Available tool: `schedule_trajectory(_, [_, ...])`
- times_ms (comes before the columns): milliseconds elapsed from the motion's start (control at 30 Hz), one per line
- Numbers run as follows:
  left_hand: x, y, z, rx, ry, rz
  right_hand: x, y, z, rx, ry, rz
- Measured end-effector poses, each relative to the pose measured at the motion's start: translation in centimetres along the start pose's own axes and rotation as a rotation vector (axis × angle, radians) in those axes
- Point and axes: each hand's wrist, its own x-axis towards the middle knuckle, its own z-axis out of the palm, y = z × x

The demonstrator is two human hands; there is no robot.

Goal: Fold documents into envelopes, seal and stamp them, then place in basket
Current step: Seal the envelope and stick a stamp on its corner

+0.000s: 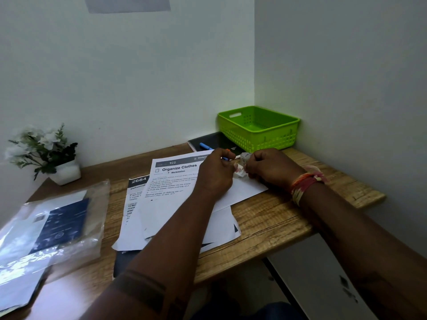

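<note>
My left hand [216,173] and my right hand [269,168] meet over the far end of the papers. Both pinch a small crumpled white strip [242,163] between their fingertips; what it is cannot be told. Under them lies a printed sheet headed "Organize Clothes" [171,183], on top of a second sheet marked "2684" [135,199]. A plain white sheet or envelope [246,190] lies beneath my right hand. The green basket [260,135] stands empty in the far right corner.
A black notebook [216,139] with a blue pen [206,146] lies beside the basket. On the left are a clear plastic bag of envelopes [57,225] and a potted white flower [46,153]. The wooden table's front edge [265,248] runs near my forearms. Walls close off the back and right.
</note>
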Motion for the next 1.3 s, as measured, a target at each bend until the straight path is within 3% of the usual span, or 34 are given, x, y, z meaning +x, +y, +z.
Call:
schedule_trajectory(100, [-0.1,-0.1,0.0,0.016,-0.004,0.005,0.1,-0.2,0.3,-0.086,-0.033,-0.02])
schedule_trajectory(300, [-0.3,0.2,0.0,0.073,-0.015,0.087,0.2,0.5,-0.2,0.041,-0.056,-0.012])
schedule_trajectory(500, [-0.2,0.0,0.0,0.069,0.006,0.09,0.4,0.5,0.0,-0.027,0.015,-0.034])
schedule_trajectory(700, [-0.2,-0.5,0.0,0.156,0.037,0.081,1.0,0.7,0.4,-0.062,0.054,0.061])
schedule_trajectory(1300, [-0.4,0.0,0.2,0.218,0.036,0.073,1.3,0.1,0.9,-0.229,0.065,0.099])
